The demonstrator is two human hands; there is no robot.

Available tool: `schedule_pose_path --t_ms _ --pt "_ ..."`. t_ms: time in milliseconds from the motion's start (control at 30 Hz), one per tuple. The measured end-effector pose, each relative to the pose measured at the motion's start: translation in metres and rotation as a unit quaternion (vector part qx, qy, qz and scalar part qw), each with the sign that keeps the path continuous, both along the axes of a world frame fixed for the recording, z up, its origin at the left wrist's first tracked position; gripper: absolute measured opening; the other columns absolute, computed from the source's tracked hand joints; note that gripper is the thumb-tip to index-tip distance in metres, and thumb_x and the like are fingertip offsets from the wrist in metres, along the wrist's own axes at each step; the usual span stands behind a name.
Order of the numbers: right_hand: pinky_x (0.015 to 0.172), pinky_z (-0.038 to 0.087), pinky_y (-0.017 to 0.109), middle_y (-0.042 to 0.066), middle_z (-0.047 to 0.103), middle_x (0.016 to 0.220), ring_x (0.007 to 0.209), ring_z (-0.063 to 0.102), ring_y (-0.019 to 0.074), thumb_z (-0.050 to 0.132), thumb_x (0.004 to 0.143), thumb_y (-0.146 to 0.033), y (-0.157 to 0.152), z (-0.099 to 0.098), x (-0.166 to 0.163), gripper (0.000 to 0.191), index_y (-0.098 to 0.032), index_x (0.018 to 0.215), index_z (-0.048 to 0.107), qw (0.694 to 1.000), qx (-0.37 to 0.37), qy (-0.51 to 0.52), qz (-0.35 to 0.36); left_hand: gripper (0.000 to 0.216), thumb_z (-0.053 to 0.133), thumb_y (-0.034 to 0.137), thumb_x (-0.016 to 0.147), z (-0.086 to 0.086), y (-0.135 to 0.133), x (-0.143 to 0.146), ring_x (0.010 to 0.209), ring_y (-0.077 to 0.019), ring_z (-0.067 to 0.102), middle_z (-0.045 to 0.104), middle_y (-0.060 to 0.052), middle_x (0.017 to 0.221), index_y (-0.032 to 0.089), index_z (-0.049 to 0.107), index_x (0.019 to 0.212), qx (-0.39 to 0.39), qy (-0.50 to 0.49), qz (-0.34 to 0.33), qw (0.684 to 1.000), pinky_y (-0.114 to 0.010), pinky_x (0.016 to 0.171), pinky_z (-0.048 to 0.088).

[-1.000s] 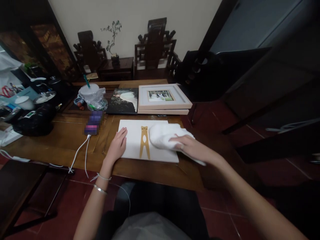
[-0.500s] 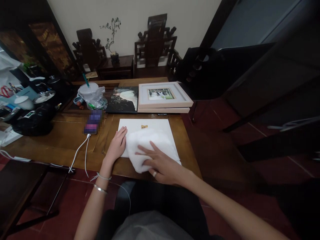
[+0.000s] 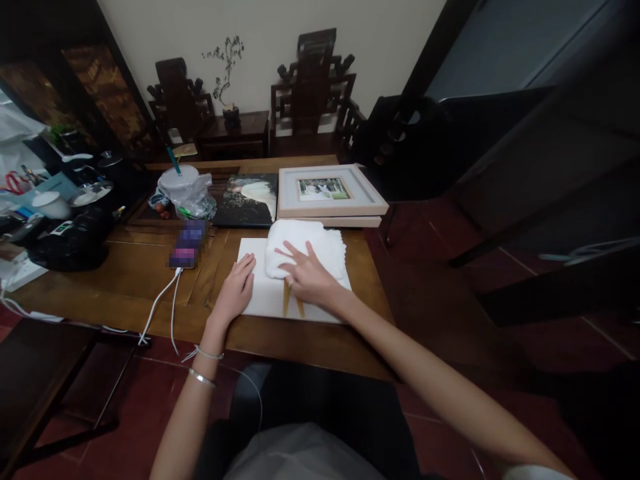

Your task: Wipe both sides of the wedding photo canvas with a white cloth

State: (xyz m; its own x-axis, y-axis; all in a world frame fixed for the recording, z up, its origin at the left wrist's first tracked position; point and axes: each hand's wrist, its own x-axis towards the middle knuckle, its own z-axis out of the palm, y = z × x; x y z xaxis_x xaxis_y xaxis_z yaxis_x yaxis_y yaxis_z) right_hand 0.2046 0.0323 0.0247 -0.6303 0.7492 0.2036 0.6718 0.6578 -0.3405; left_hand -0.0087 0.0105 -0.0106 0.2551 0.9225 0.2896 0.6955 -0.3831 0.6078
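Observation:
A white flat board point(image 3: 265, 297) lies near the front edge of the wooden table, with two narrow tan strips point(image 3: 286, 301) showing on its lower half. My left hand point(image 3: 237, 285) rests flat on the board's left edge, fingers stretched out. Spread over a folded white cloth point(image 3: 320, 243), my right hand point(image 3: 307, 270) presses it onto the board's upper part. The cloth covers the rest of the tan piece and sticks out past the board's far edge.
Behind the board are stacked pale picture frames point(image 3: 373, 199) and a dark picture point(image 3: 237, 203). To the left lie a phone point(image 3: 187, 243) with white cables point(image 3: 160, 300), a bagged cup point(image 3: 183, 187) and a black device point(image 3: 70, 240). Dark wooden chairs stand beyond the table.
My right hand and the cloth have slid away from me, from the board's near edge to its far edge. The tan strips near the front are uncovered. My left hand stays in place.

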Motion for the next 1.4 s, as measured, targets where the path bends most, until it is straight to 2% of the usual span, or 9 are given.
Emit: schedule_pose_path --t_ms 233,367,500,633,767,900,1067,1233,1400 --pt "0.110 0.003 0.067 0.011 0.042 0.144 0.140 0.020 0.0329 0.049 0.070 -0.010 -0.083 0.012 0.005 0.031 -0.017 0.094 0.068 0.991 -0.046 -0.012 0.128 0.043 0.034 0.021 0.093 0.000 0.000 0.000 0.138 -0.0206 0.034 0.044 -0.012 0.144 0.016 0.048 0.134 -0.003 0.001 -0.006 1.000 -0.045 0.116 0.022" --pt "0.116 0.009 0.053 0.003 0.053 0.136 0.135 0.036 0.0234 0.047 0.072 -0.007 -0.077 0.025 0.032 0.032 -0.022 0.091 0.068 0.968 -0.141 0.031 0.204 0.043 0.035 0.022 0.094 -0.001 0.000 -0.001 0.139 -0.0204 0.033 0.044 -0.010 0.145 0.019 0.047 0.135 -0.005 -0.008 -0.009 1.000 -0.047 0.116 0.023" --pt "0.113 0.023 0.052 0.001 0.059 0.130 0.131 0.042 0.0249 0.043 0.080 -0.011 -0.029 0.023 0.046 0.028 -0.023 0.088 0.067 0.978 -0.156 0.059 0.123 0.043 0.035 0.024 0.094 -0.001 0.000 -0.001 0.138 -0.0208 0.035 0.044 -0.012 0.144 0.016 0.048 0.134 -0.004 -0.002 -0.001 1.000 -0.046 0.116 0.023" --pt "0.114 0.013 0.054 0.008 0.063 0.125 0.131 0.042 0.0244 0.037 0.084 -0.011 0.012 0.013 0.019 0.035 -0.017 0.101 0.067 0.994 -0.083 0.068 0.033 0.044 0.034 0.028 0.095 0.001 0.000 0.000 0.137 -0.0205 0.035 0.045 -0.014 0.143 0.012 0.049 0.132 -0.013 -0.014 0.004 1.000 -0.043 0.117 0.023" --pt "0.104 0.008 0.073 0.018 0.047 0.139 0.137 0.026 0.0377 0.042 0.083 -0.015 0.015 0.006 -0.029 0.037 -0.010 0.113 0.064 0.999 -0.013 -0.008 -0.045 0.048 0.027 0.036 0.097 0.007 -0.002 0.001 0.137 -0.0186 0.037 0.043 -0.011 0.145 0.014 0.044 0.137 -0.002 -0.089 0.045 0.995 -0.040 0.116 0.025" --pt "0.107 0.003 0.070 0.013 0.042 0.144 0.139 0.020 0.0372 0.049 0.077 -0.014 -0.021 0.006 -0.046 0.032 -0.014 0.103 0.069 0.995 0.015 -0.029 0.094 0.053 0.017 0.042 0.098 0.012 -0.005 0.000 0.138 -0.0171 0.034 0.039 -0.008 0.148 0.017 0.036 0.142 0.032 -0.169 0.100 0.980 -0.036 0.116 0.025" --pt "0.115 0.010 0.055 0.005 0.057 0.133 0.136 0.034 0.0240 0.049 0.070 -0.008 -0.067 0.030 -0.009 0.032 -0.021 0.091 0.069 0.968 -0.098 0.005 0.229 0.053 0.014 0.040 0.099 0.013 -0.006 0.002 0.138 -0.0161 0.035 0.041 -0.006 0.147 0.018 0.038 0.141 0.027 -0.148 0.100 0.984 -0.034 0.116 0.026" --pt "0.111 0.026 0.049 0.002 0.064 0.122 0.127 0.047 0.0254 0.043 0.074 -0.010 -0.054 0.046 0.024 0.032 -0.023 0.087 0.069 0.984 -0.138 -0.016 0.114 0.047 0.030 0.034 0.097 0.006 -0.004 0.003 0.139 -0.0188 0.032 0.040 -0.010 0.147 0.013 0.044 0.137 0.010 -0.058 0.030 0.998 -0.038 0.117 0.024" --pt "0.108 0.026 0.049 0.005 0.069 0.114 0.112 0.058 0.0277 0.036 0.083 -0.014 0.001 0.033 0.008 0.037 -0.021 0.096 0.069 0.993 -0.115 0.026 -0.009 0.041 0.042 0.028 0.092 0.000 -0.001 0.001 0.136 -0.0223 0.037 0.048 -0.011 0.141 0.016 0.052 0.130 0.009 -0.024 0.006 1.000 -0.046 0.114 0.028"
